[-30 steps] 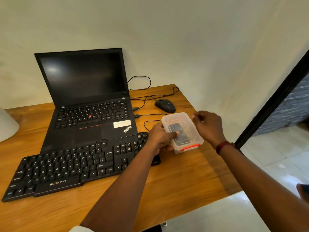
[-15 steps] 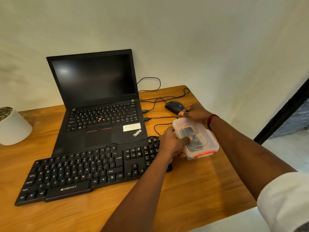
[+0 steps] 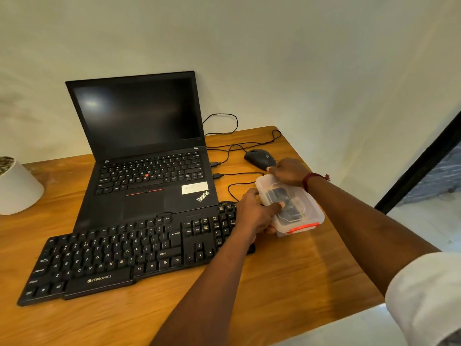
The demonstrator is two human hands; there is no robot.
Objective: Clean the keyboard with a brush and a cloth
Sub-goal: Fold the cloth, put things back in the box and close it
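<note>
Fingers of the left grip [image 3: 254,213] clasp the near-left side of a clear plastic box [image 3: 305,211], thumb on top, likely to steady it over the counter [image 3: 287,283]. The right grip [image 3: 287,171] curls over the box's far end, seemingly to work that end open. Dark contents show inside, unidentifiable. The keyboard [image 3: 124,253] lies just left of the left grip.
</note>
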